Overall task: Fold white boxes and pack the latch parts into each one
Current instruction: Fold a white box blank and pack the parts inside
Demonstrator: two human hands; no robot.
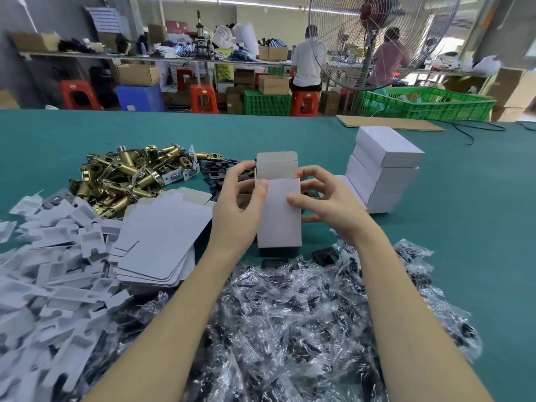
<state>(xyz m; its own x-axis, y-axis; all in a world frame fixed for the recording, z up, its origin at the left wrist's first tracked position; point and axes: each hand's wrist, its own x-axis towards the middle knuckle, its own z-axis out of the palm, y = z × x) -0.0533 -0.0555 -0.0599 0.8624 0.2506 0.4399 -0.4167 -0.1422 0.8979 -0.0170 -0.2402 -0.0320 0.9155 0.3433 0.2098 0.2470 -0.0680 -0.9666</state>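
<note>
Both hands hold an upright white box [279,213] above the desk [464,204]. The left hand [236,210] and right hand [327,204] curl their fingers around its sides, thumbs pressing its front. Its top flap [277,165] stands open beyond the fingers.

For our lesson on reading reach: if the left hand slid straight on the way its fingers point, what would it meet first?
The left hand already grips the box; just beyond its fingertips the box's open flap comes first, probably. Depth is unclear.
</note>
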